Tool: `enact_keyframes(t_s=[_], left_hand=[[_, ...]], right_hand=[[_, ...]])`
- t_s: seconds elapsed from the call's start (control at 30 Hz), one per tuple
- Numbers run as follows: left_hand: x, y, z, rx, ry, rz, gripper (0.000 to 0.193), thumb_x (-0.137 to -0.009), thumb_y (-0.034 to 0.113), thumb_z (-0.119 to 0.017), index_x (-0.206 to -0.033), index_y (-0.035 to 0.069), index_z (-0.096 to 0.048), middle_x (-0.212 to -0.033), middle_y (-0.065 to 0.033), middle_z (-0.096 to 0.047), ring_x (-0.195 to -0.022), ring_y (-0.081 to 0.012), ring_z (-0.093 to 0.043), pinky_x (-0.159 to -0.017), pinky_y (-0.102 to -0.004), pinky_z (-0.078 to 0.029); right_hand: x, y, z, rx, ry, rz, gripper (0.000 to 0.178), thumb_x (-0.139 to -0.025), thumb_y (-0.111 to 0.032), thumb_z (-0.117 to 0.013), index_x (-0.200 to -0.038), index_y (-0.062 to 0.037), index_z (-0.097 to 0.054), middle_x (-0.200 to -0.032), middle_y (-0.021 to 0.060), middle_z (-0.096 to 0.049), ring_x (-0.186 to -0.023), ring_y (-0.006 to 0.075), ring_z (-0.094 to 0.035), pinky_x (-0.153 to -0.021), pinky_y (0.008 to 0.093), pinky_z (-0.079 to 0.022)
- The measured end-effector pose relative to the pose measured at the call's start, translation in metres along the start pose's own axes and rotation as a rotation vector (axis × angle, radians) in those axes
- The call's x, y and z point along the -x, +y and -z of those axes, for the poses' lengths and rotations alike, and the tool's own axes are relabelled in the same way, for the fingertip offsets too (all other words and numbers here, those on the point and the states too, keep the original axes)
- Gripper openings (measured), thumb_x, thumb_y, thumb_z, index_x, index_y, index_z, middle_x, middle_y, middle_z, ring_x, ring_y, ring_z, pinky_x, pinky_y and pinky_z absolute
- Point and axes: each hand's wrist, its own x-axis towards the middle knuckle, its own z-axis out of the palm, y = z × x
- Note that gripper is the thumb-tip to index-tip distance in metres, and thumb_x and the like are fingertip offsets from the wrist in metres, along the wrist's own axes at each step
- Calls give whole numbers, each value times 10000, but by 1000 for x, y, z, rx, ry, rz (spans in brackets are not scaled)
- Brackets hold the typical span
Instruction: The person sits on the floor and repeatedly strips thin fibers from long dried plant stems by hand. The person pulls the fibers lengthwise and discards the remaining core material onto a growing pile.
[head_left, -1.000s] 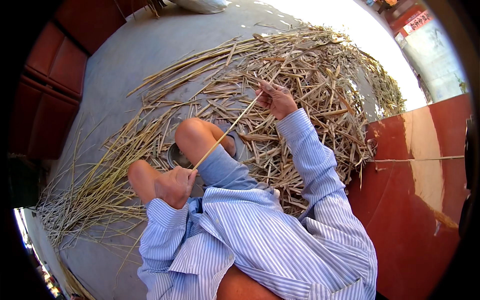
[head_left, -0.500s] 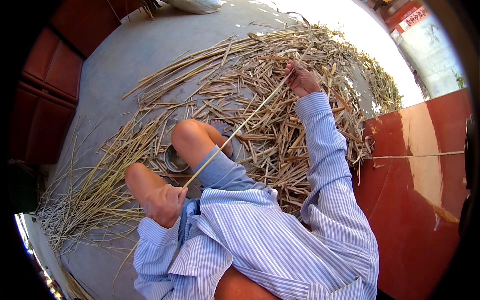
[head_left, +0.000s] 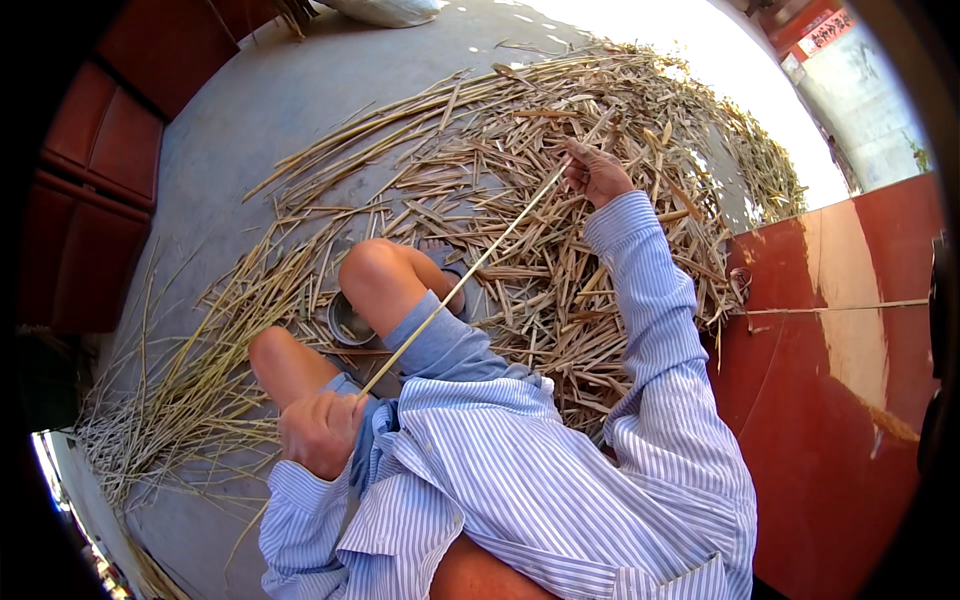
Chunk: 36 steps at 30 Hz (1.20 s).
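A long, thin, pale-yellow plant stalk (head_left: 462,273) runs at a slant across my lap. Its near end is wrapped in the closed fingers of my left hand (head_left: 322,432), beside my left knee. My right hand (head_left: 598,174) is stretched far forward over a heap of dry husks (head_left: 540,215), its fingers pinching the stalk near the far end. A little of the lower end shows past my left cuff. To the left lies a loose spread of similar thin stalks (head_left: 185,390), their tips fanned out.
A round metal bowl (head_left: 348,322) sits on the grey floor (head_left: 270,130) beside my leg. Longer stalks (head_left: 375,130) lie beyond it. Dark red cabinets (head_left: 105,140) stand at the left, a red panel (head_left: 780,400) at the right, and a pale sack (head_left: 390,10) at the back.
My right hand has come slightly down and left along the stalk. The long dark leaf strip beyond it is no longer seen there. My left hand has shifted slightly down and left.
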Motion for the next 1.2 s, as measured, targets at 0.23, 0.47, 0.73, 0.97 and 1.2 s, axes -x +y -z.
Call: enact_keyframes(t_s=[0.23, 0.47, 0.73, 0.97, 1.2], left_hand=[[25, -8, 19, -32, -55, 4, 242, -705, 76, -782, -779, 64, -552, -613, -97, -500, -489, -268, -504, -431, -385, -378], [31, -13, 9, -35, -70, 0, 234, -741, 121, -764, -767, 67, -537, -609, -70, -466, -498, -238, -495, -438, -377, -375], [31, -13, 3, -53, -65, -3, 229, -748, 131, -756, -758, 77, -534, -609, -69, -469, -495, -245, -495, -444, -385, -381], [45, -21, -11, -72, -85, 15, 232, -756, 146, -747, -743, 89, -523, -604, -74, -454, -492, -255, -489, -445, -390, -381], [49, -22, -17, -95, -66, 22, 250, -755, 152, -749, -718, 97, -507, -605, -68, -445, -496, -246, -489, -446, -383, -388]], right_hand=[[-24, -43, 61, 35, 173, 26, 233, -905, -335, -670, -888, -106, -631, -735, -15, -629, -655, 95, -614, -557, 246, -519], [16, -35, 17, -15, -195, 10, 112, -935, -200, -634, -958, -93, -615, -934, 55, -700, -811, 133, -671, -675, 278, -565], [21, -25, 15, 254, -154, 0, 172, -889, -218, -697, -969, -80, -633, -892, 48, -701, -805, 141, -684, -742, 283, -571], [37, -34, 13, 273, -268, -40, 176, -837, -139, -739, -948, -67, -623, -894, 62, -694, -779, 152, -682, -720, 280, -570], [21, -24, 7, 484, -241, -26, 166, -812, -37, -725, -917, -45, -596, -828, 68, -667, -721, 152, -673, -636, 245, -572]])
